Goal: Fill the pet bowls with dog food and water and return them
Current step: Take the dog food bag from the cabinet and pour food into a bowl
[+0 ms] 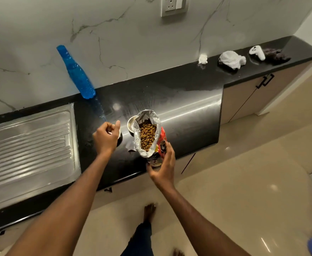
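An open dog food bag (139,145) with a foil lining stands on the black counter (188,111), brown kibble (147,135) showing in its mouth. My right hand (163,169) grips the bag's lower red side near the counter's front edge. Left of the bag, my left hand (105,137) hovers with curled fingers over a steel pet bowl (120,138), which it mostly hides. Whether the fist holds kibble is hidden. A second steel bowl (130,125) sits just behind the bag, partly covered by it.
A blue water bottle (76,73) stands against the marble wall at the back left. A steel sink drainboard (27,148) lies to the left. White cloths (232,59) and a white controller (257,51) lie far right. My bare feet (149,212) are on the tiled floor.
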The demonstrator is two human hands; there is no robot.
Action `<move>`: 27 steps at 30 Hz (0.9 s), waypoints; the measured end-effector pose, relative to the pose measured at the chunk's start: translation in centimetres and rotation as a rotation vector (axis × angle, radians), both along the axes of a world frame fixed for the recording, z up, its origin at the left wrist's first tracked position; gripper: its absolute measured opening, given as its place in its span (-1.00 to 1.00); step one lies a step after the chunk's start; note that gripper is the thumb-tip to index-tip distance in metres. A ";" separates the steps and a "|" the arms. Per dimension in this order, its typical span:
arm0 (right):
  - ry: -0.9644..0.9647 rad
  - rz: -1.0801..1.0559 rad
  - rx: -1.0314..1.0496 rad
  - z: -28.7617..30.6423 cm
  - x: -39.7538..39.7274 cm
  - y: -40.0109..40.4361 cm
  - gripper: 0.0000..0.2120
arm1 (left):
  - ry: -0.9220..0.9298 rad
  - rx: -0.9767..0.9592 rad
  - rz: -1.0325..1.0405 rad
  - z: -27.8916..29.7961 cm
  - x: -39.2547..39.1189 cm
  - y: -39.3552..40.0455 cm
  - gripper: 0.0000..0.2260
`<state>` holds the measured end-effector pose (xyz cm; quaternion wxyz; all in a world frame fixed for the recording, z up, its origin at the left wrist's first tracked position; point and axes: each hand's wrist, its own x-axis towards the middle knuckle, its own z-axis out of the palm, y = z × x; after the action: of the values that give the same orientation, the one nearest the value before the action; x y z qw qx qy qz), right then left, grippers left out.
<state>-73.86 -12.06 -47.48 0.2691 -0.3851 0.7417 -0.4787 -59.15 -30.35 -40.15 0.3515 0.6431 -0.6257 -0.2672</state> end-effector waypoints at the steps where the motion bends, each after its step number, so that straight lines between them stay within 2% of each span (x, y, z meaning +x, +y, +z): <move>1: 0.036 -0.029 0.039 -0.2 0.6 -0.2 0.15 | 0.014 0.011 -0.076 0.5 -0.9 -1.3 -0.71; 4: 0.044 -0.164 0.058 -0.5 2.2 -1.2 0.23 | 0.036 0.057 -0.362 1.7 -4.2 -4.9 -0.72; 9: 0.044 -0.375 -0.032 -2.1 3.3 -3.1 0.20 | -0.162 -0.066 -0.685 1.9 -7.3 -8.1 -0.74; 14: 0.029 -0.440 -0.057 -1.7 3.4 -4.6 0.12 | -0.167 -0.226 -0.772 1.4 -6.7 -9.1 -0.92; 17: 0.070 -0.386 -0.046 -1.6 2.2 -4.0 0.08 | -0.139 -0.218 -0.792 1.7 -6.2 -9.6 -0.94; 21: 0.020 -0.275 -0.044 -0.8 -0.7 -2.5 0.04 | -0.074 -0.165 -0.815 2.1 -5.9 -9.0 -0.93; 24: 0.036 -0.181 -0.085 0.4 -1.9 -0.6 -0.15 | -0.061 -0.124 -0.826 2.2 -6.0 -8.9 -0.94; 27: 0.035 -0.244 -0.162 2.9 -1.3 1.1 -0.56 | -0.049 -0.141 -0.880 2.8 -6.1 -9.1 -0.81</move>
<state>-75.17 -10.92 -44.54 0.1640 -0.3207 0.7466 -0.5594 -65.22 -39.49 -37.37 0.2324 0.2963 -0.8646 -0.3327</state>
